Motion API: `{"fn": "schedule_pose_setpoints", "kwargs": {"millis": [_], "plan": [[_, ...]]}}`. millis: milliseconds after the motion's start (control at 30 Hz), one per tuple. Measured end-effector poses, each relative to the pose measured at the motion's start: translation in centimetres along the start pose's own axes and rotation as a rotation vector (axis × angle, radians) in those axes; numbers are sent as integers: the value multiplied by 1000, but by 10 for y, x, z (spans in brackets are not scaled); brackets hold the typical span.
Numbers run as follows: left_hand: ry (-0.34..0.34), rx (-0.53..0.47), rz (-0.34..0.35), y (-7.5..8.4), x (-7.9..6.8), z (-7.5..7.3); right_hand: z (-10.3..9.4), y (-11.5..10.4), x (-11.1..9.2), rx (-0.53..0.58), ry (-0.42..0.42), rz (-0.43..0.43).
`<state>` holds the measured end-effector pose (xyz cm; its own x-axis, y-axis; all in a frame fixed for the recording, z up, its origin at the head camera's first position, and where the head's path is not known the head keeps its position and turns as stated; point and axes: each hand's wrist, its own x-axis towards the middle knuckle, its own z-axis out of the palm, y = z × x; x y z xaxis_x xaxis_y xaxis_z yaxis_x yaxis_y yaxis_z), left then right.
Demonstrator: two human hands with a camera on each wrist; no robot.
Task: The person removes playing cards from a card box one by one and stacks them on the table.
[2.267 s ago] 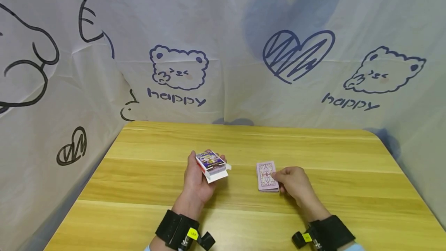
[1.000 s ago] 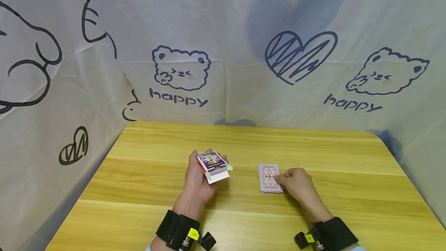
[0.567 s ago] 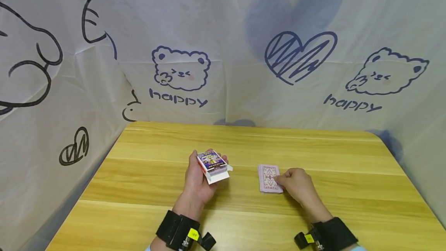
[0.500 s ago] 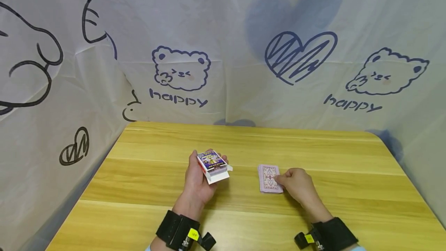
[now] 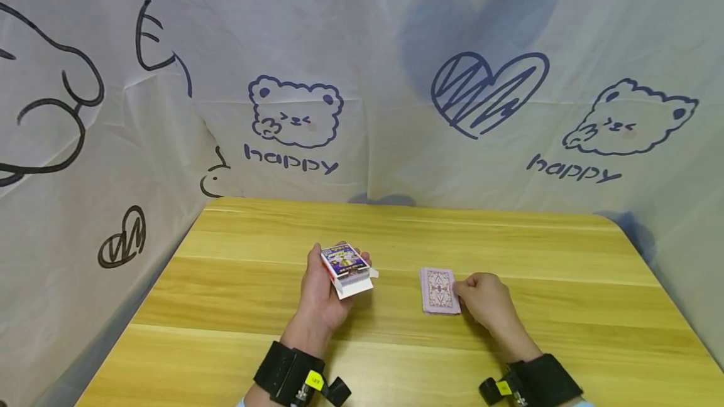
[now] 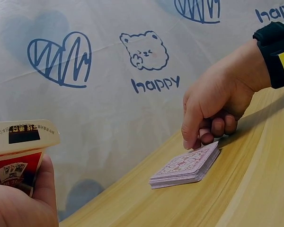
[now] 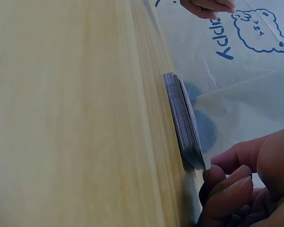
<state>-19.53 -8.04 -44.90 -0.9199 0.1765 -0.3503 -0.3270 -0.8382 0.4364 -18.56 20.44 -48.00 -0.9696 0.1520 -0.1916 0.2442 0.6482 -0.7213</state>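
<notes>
- Two hands at work, head view: left hand [image 5: 323, 297] palm up, gripping card box [image 5: 344, 260], white flap [image 5: 355, 287] folded out toward the person (filling of the box too small to tell).
- Head view: right hand [image 5: 485, 299] narrow, thumb at the right edge of card deck [image 5: 441, 291]; deck lies flat, patterned back up, on the counter [image 5: 396, 363], right of the box, apart from it.
- Step, my read: handling the deck at its edge, box at the ready. Next move probably calls for a firm thumb-and-finger pinch to keep the stack square.
- Room, head view: wood-grain counter with rounded far corners; white sheet [image 5: 390, 24] behind and at the sides, hearts, bears and "happy" drawn on; black straps [image 5: 543, 379] on both wrists.
- Left wrist view: box upright at left, red side showing; right hand's fingers curled by the deck's far corner. Stack edges slightly uneven.
- Right wrist view: deck edge-on, thin dark gap below the top cards; thumb and fingers close together at its near end. Can't tell if they pinch a card.
</notes>
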Motion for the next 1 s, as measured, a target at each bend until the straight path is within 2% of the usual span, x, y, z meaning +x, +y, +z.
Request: {"fn": "schedule_pose_setpoints", "kwargs": {"millis": [400,600,767,1000], "plan": [[-13,24,3,-1,0,0,-1,-2,-1,-12,13,-21],[-25,43,-14,-7,0,1,-5,-14,-10,-2,79,-72],[-26,55,-24,-15,0,1,-4,-42,-29,105,82,-149],[-53,94,-14,-27,-1,3,9,-78,-54,386,-39,-226]]}}
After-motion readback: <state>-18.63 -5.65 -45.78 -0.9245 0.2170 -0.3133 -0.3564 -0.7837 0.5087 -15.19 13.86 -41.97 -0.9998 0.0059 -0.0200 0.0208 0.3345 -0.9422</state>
